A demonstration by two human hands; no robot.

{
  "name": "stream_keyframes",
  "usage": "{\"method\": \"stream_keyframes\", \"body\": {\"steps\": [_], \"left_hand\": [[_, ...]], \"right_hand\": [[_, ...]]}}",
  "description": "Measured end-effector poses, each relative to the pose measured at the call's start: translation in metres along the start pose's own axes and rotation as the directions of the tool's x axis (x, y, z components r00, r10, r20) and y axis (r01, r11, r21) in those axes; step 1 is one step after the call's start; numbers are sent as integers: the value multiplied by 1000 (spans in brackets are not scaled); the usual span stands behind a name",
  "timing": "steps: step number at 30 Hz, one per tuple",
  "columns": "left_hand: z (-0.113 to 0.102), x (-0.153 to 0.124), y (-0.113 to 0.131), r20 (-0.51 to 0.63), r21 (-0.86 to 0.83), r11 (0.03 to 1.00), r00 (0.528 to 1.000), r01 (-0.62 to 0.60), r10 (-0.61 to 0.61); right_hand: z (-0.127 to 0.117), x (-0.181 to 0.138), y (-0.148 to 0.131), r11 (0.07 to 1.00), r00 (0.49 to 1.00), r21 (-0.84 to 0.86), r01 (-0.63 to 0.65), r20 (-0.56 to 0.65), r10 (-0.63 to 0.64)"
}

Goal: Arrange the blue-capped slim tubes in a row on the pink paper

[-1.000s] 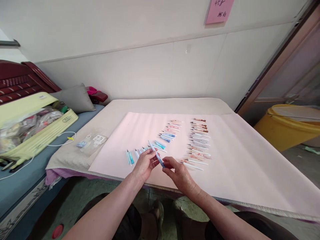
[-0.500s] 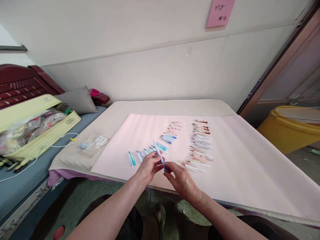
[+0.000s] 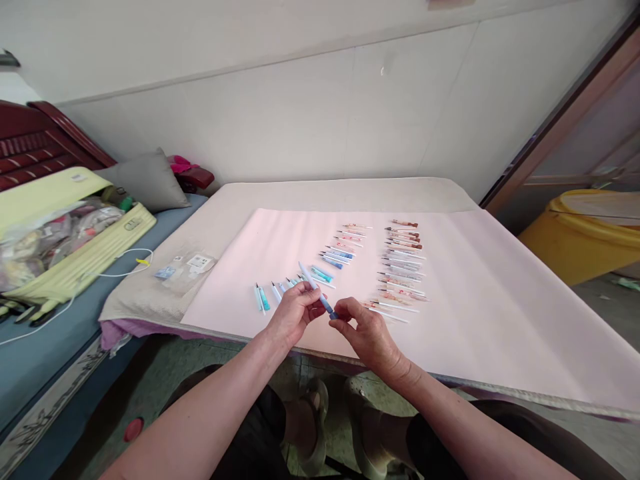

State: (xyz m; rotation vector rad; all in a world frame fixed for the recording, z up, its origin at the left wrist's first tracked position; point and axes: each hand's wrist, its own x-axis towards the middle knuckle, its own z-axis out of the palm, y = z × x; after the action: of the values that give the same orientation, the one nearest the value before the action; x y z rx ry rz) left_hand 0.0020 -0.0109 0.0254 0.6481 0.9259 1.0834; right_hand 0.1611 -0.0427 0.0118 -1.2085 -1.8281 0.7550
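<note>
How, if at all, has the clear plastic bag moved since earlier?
No, the clear plastic bag has not visibly moved: it lies in the same spot beside the pink sheet's left edge.

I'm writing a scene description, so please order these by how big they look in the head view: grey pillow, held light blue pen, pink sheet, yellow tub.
Largest to smallest:
1. Pink sheet
2. Yellow tub, cut off by the right edge
3. Grey pillow
4. Held light blue pen, partly hidden
</note>
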Motion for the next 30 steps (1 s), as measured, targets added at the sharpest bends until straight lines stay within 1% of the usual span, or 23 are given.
{"method": "stream_keyframes", "body": {"steps": [4,6,8,10,12,16,21,24,27,30], "left_hand": [[-1,-1,0,7,45,999,1000,-20,20],[-1,-1,0,3,58,997,999,-48,48],[0,-1,0,-5,75,995,998,-66,67],[1,-3,-1,-18,92,993,997,-69,71],[2,-4,-4,-30,94,993,997,-70,73],[3,-7,-12,-66,80,995,995,-67,73],[1,-5,-15,-94,78,996,994,-40,47],[0,-6,-14,-112,72,997,993,-35,43],[2,-7,-13,-109,73,997,993,-32,40],[4,-9,-14,-126,95,995,991,-29,41]], "right_hand": [[0,1,-1,997,999,67,-45,7,44],[2,3,0,983,994,146,-108,6,109],[5,5,1,939,979,277,-203,40,200],[7,6,1,865,955,405,-297,110,276],[7,5,0,806,932,468,-362,171,320],[4,2,0,752,896,488,-443,262,359],[4,2,-1,600,815,551,-580,385,434],[5,3,-4,536,785,574,-618,421,454],[5,3,-5,530,769,558,-638,445,458],[7,2,-2,581,770,506,-637,440,461]]}}
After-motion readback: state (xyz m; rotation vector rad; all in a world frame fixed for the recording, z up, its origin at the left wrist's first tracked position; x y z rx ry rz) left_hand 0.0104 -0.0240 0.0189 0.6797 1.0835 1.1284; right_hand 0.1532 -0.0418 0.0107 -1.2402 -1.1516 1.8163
